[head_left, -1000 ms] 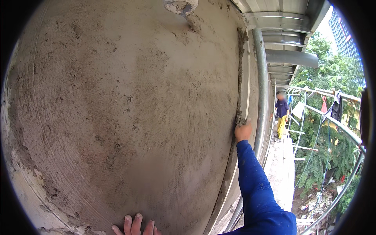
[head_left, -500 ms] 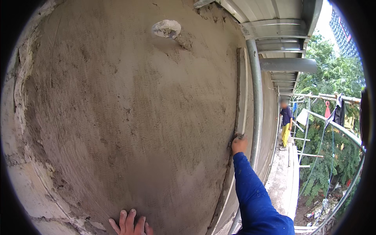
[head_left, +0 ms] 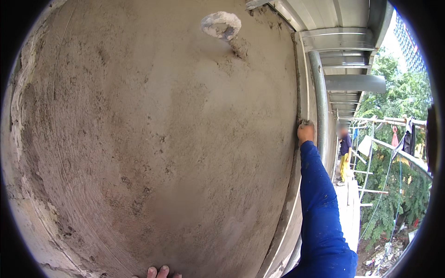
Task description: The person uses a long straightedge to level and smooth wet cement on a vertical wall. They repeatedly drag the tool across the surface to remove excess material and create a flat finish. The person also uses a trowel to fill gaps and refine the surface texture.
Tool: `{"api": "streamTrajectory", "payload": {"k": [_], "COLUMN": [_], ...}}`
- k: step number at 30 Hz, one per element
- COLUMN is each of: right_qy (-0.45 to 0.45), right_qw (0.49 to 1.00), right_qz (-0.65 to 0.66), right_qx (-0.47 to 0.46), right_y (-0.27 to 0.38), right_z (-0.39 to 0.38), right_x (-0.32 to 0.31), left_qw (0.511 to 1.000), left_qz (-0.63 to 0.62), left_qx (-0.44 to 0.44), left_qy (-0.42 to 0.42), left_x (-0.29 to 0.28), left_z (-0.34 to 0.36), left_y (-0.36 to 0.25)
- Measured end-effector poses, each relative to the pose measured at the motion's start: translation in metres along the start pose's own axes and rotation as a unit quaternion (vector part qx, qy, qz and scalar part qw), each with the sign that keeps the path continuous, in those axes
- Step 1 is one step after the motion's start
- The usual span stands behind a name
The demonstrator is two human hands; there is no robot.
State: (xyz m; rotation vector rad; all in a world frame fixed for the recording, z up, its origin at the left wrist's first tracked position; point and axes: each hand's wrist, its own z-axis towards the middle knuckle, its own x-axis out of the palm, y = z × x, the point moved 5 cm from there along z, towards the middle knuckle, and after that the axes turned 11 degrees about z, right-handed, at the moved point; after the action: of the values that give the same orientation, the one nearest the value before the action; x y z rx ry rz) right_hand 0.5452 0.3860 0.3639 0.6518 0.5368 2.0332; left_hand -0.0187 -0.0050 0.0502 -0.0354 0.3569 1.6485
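Wet grey-brown plaster [head_left: 185,139] covers the wall in front of me, its surface rough and pitted in patches. My right hand [head_left: 306,132], at the end of a blue sleeve, is closed around a long straightedge [head_left: 303,78]. That straightedge stands nearly upright along the right part of the plaster, with wet mortar on its edge. At the bottom, only the fingertips of my left hand [head_left: 160,272] show, stretched out and apart over the plaster; the rest is out of the picture.
A whitish round pipe end [head_left: 221,25] sticks out of the plaster above. Right of the straightedge runs a vertical metal pole [head_left: 320,102]. Farther along the walkway a person [head_left: 345,153] stands by scaffold rails [head_left: 398,155]. Metal sheeting [head_left: 340,39] hangs overhead.
My right hand and the straightedge have moved upward along the wall. The whole view has shifted, and less of my left hand shows at the lower edge.
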Motion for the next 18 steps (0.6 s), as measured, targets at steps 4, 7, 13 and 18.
{"api": "streamTrajectory", "payload": {"k": [4,7,13,18], "right_qy": [0.006,-0.016,-0.003,0.050], "right_qw": [0.997,0.994,0.999,0.997], "right_qz": [-0.077,-0.102,-0.038,0.052], "right_qx": [0.011,-0.021,-0.022,0.014], "right_y": [-0.015,0.018,0.021,-0.005], "right_z": [-0.061,-0.146,-0.280,-0.332], "right_x": [-0.025,-0.045,-0.087,-0.097], "left_qw": [0.999,0.997,0.996,0.998], "left_qz": [-0.049,-0.079,-0.083,-0.060], "left_qx": [0.012,0.017,0.010,0.000], "left_qy": [-0.001,0.008,0.013,0.026], "left_x": [-0.002,-0.004,-0.005,-0.004], "left_z": [0.003,0.002,0.004,0.003], "left_y": [0.000,0.002,0.004,0.005]}}
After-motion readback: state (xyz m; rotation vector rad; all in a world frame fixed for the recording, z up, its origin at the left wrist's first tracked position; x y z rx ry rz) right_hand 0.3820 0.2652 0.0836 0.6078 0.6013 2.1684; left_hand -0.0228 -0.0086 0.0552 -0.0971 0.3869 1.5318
